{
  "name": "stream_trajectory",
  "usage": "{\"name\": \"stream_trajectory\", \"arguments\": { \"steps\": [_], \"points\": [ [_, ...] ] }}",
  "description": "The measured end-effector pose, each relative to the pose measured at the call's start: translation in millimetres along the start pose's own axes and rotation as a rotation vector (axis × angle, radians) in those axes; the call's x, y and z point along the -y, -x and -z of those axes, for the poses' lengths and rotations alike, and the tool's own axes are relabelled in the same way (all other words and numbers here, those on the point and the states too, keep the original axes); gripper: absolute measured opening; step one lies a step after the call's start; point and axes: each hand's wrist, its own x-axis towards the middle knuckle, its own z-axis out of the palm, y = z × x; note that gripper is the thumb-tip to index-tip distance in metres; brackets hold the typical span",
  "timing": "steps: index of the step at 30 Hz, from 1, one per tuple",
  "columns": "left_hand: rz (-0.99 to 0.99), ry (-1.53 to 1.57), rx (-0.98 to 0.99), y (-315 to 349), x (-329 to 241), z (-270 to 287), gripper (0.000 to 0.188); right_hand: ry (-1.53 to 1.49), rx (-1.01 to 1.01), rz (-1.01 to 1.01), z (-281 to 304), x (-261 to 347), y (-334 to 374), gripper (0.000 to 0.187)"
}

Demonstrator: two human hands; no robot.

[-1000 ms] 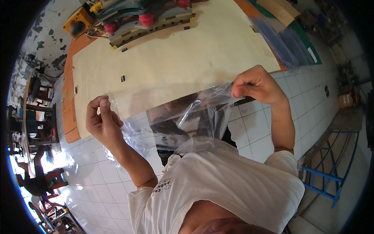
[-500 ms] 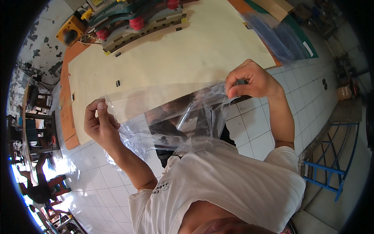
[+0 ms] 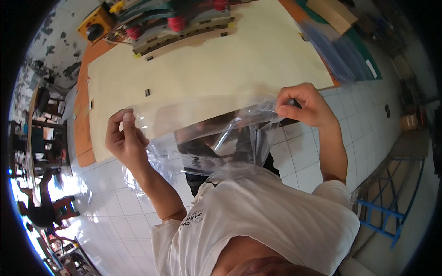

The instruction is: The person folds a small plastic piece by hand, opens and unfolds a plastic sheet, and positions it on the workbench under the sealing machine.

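A clear plastic sheet, perhaps a bag, is stretched between my hands in front of my body. It is see-through, and my dark trousers show behind it. My left hand pinches its left end between thumb and fingers, with crumpled folds hanging below. The right hand grips the opposite end, where the film bunches up. Beyond the sheet lies a table covered in cream paper, and the film's far edge overlaps its near side.
A green machine with red knobs and a slotted bar stands at the table's far side. A yellow box with a black knob is left of it. More clear plastic sheets lie at the right. A blue metal frame stands on the right-hand floor.
Both hands stay closed on the plastic sheet and keep it stretched. The whole view has shifted slightly, so the table and machine appear a little further right.
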Motion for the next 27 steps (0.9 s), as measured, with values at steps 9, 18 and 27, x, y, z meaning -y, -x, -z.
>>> {"name": "stream_trajectory", "arguments": {
  "steps": [9,18,27],
  "points": [
    [0.063,0.014,0.026,4,-8,-3,0.014,-0.282,-0.704,-0.029,-71,-22,13,0.025],
    [0.181,0.137,0.154,1,-4,-7,0.018,-0.310,-1.006,0.067,-77,-28,-15,0.027],
    [0.184,0.131,0.112,0,0,-1,0.018,-0.104,-1.000,0.053,-71,-30,-27,0.027]
  ]
}}
